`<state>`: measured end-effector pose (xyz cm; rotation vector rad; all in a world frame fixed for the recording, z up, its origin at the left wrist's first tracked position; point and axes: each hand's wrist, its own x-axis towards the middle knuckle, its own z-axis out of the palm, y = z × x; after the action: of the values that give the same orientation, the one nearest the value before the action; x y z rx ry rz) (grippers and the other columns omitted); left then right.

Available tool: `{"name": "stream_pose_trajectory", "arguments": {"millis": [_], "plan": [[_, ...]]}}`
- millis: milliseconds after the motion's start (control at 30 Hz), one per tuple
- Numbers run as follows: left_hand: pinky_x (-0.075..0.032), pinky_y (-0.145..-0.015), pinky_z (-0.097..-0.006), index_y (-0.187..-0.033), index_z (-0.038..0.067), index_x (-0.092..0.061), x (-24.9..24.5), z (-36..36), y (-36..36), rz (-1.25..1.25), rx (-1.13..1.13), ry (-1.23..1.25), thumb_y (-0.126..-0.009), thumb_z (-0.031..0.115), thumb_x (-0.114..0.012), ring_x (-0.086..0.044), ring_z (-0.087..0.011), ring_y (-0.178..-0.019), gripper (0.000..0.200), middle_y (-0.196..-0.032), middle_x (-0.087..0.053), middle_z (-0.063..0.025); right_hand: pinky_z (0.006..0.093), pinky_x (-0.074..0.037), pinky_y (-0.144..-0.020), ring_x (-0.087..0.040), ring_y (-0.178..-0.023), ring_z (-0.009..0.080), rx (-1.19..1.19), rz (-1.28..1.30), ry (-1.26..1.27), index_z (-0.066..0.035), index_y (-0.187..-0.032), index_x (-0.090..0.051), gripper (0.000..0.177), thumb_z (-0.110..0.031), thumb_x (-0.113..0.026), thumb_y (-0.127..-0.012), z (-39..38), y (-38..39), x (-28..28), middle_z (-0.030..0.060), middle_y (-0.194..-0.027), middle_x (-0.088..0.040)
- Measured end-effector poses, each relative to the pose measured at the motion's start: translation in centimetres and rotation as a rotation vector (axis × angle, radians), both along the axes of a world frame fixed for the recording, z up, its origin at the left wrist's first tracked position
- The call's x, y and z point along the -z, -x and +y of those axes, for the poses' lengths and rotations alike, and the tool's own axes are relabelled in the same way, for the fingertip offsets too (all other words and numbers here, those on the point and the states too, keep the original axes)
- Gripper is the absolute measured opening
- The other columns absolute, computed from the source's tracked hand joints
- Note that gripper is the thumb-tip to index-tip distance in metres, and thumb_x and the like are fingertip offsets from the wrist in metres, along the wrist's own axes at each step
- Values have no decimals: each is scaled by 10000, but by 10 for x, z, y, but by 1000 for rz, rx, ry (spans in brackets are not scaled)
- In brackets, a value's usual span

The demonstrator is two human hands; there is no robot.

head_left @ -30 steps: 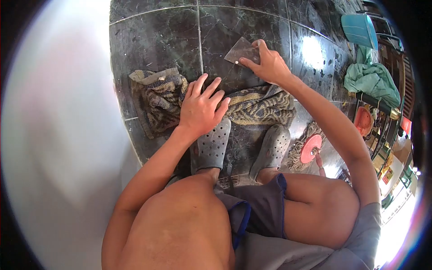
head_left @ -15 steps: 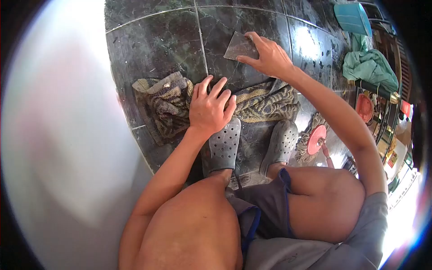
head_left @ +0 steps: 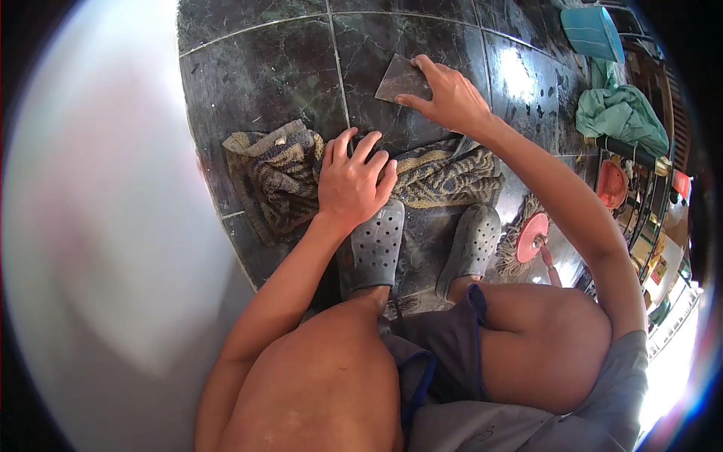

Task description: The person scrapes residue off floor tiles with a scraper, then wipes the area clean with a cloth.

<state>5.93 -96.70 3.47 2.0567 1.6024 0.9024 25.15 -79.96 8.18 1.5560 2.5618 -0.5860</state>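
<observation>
- R hand (head_left: 446,96), upper ctr of frame: your fingers are closed on the flat piece (head_left: 401,77), w/ thumb at its lower edge and index along its upper-right edge.
- Flat piece: sits left of your R palm, beyond the fingertips. It is pressed face-down on the floor tiles (head_left: 256,68), just right of a vertical grout line. Thin, roughly square, dull dark grey-brown, w/ straight edges.
- L hand (head_left: 352,187), ctr of frame: spread wide, palm down on the towel (head_left: 275,175), gripping nothing. It is well below-left of the flat piece.
- Towel: bunched, woven, w/ tan and dark wavy stripes. It runs left-right across mid frame, near the flat piece but apart from it.
- Floor tiles: dark green-black, marbled w/ pale veins, glossy, w/ pale grout. Glare patch at upper right.
- Clogs (head_left: 374,245): grey, rubbery, perforated, a pair just below the towel. The left one is under your L wrist.
- Mop head (head_left: 529,237): beige strings round a red disc, right of the clogs.
- Teal cloth (head_left: 621,120): crumpled, at upper right, w/ a teal tub (head_left: 591,30) above it.
- Packets (head_left: 654,264), right edge: print too blurred to read.
</observation>
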Motion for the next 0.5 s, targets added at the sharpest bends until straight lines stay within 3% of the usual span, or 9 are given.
{"name": "stream_pose_trajectory", "arguments": {"millis": [67, 500], "plan": [[-452, -1045, -505, -955, 72, -773, 0, 0, 0, 0, -2, 4, -913, 239, -730, -557, -381, -1239, 177, -1313, -669, -71, 550, -574, -812, -703, -999, 479, -10, -3, -6, -34, -1373, -493, 726, -511, -774, -903, 1, -1, 4, 276, -1067, -708], [-448, -1037, -508, -899, 57, -760, 2, 1, -1, -11, -6, -29, -932, 281, -700, -566, -397, -1209, 234, -1276, -684, -101, 549, -578, -796, -712, -982, 481, -4, 1, -35, -38, -1403, -467, 747, -497, -780, -904, -2, -1, 0, 289, -1023, -709]]}}
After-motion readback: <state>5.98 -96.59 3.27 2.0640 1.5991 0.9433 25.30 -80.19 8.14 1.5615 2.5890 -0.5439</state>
